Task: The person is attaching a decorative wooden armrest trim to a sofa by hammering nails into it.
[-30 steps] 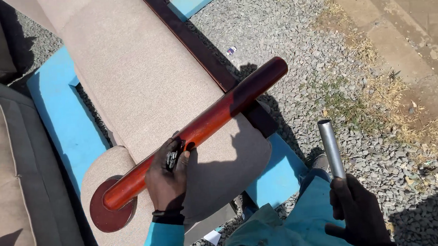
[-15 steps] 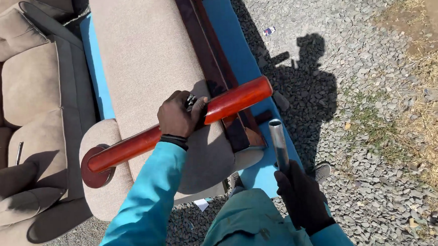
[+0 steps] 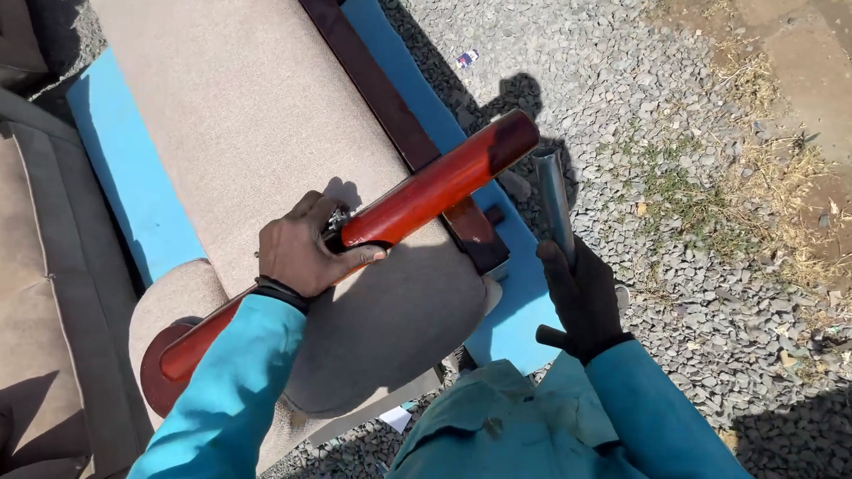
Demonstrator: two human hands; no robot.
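- Glossy red-brown wooden rail point(image 3: 423, 191), long and rounded, lies slantwise across the beige upholstered sofa piece point(image 3: 244, 113), its lower end meeting a round dark-red wooden disc point(image 3: 152, 380) at the padded arm
- Our left hand point(image 3: 300, 251) is closed over the rail's middle, fingers point(image 3: 354, 261) wrapped round it and pinching small metal parts we cannot make out
- Our right hand point(image 3: 580, 295) is fisted round a grey metal tube point(image 3: 552, 199), held upright just beside the rail's upper end; we cannot tell whether they touch
- Blue foam sheet point(image 3: 126, 177) shows under the sofa piece, a dark wooden frame strip point(image 3: 369, 77) runs along its edge, and grey gravel point(image 3: 613, 94) lies around
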